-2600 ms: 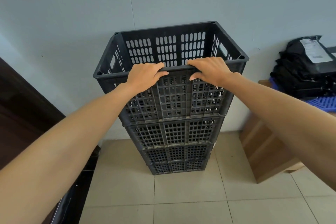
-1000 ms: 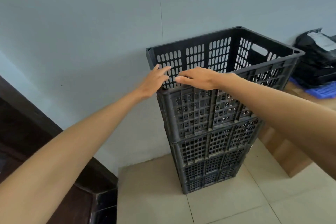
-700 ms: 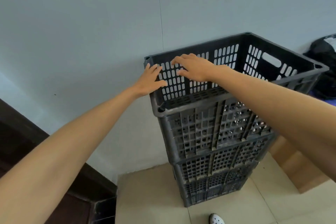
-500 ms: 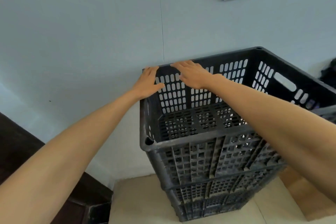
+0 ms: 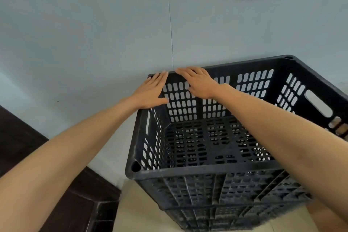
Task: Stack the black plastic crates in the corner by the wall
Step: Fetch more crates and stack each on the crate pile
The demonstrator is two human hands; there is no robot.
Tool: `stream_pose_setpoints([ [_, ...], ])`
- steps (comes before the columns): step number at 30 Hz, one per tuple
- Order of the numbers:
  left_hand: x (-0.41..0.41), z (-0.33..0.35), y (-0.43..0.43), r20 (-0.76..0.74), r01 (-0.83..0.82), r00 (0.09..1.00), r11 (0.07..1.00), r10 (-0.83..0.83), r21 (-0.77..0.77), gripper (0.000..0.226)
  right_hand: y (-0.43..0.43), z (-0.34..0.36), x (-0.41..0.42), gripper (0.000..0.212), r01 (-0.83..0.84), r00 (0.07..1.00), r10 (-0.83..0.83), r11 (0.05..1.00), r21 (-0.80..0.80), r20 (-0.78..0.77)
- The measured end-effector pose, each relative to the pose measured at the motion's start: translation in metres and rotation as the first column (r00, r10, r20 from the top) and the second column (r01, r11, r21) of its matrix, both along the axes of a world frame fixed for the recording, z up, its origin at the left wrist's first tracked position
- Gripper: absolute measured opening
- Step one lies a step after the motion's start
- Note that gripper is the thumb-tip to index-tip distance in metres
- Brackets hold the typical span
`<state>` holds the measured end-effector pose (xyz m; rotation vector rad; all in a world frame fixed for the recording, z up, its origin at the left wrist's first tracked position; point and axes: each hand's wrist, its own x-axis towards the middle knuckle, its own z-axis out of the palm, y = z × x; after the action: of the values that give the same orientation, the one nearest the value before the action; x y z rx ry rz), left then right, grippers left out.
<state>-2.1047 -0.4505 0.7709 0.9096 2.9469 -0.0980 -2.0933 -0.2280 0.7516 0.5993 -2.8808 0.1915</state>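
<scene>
Against the grey wall (image 5: 94, 34), both the left hand (image 5: 150, 92) and right hand (image 5: 199, 83), fingers straight, rest on the top crate (image 5: 207, 170) far rim, probably to square it.

Tiled floor (image 5: 135, 211) by the wall (image 5: 94, 34)
A stack of black crates (image 5: 226, 192) stands on the pale tiles, a dark wooden base (image 5: 79, 205) just to its left.

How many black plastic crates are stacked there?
3 visible: the top black plastic crate, a second crate nested under it, a third crate at the picture's bottom edge; more may be hidden below.
</scene>
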Motion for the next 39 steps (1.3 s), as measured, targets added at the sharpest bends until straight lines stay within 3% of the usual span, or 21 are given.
stream_pose_setpoints([
  [9,0.000,0.004,0.006,-0.071,0.020,0.997,0.997,-0.014,0.075,0.088,0.007,0.013,0.006,0.072,0.038,0.996,-0.042,0.998,0.054,0.079],
  [12,-0.008,0.006,0.024,-0.196,0.142,0.971,0.989,-0.135,0.025,0.082,0.034,0.010,0.017,0.077,0.135,0.987,-0.136,0.991,0.013,0.082],
  [16,-0.021,0.013,0.089,-0.151,0.312,0.940,0.950,-0.306,0.014,0.077,0.102,0.017,0.045,0.074,0.307,0.950,-0.306,0.952,-0.008,0.058],
  [21,-0.032,0.004,0.197,-0.092,0.440,0.896,0.896,-0.435,0.050,0.075,0.189,0.023,0.088,0.059,0.549,0.829,-0.558,0.826,-0.130,-0.041],
  [25,-0.026,0.003,0.271,-0.118,0.483,0.873,0.872,-0.473,0.075,0.072,0.242,0.016,0.112,0.069,0.721,0.690,-0.714,0.692,-0.032,0.118],
  [29,-0.026,-0.009,0.307,-0.123,0.458,0.885,0.887,-0.449,0.057,0.079,0.252,0.014,0.109,0.069,0.713,0.686,-0.672,0.697,-0.074,0.278],
  [35,-0.038,-0.016,0.313,-0.137,0.423,0.899,0.906,-0.417,0.022,0.089,0.250,0.013,0.101,0.059,0.719,0.690,-0.693,0.691,-0.079,0.210],
  [39,-0.034,-0.017,0.312,-0.127,0.432,0.895,0.902,-0.427,0.010,0.091,0.248,0.012,0.108,0.065,0.726,0.683,-0.703,0.684,-0.072,0.200],
])
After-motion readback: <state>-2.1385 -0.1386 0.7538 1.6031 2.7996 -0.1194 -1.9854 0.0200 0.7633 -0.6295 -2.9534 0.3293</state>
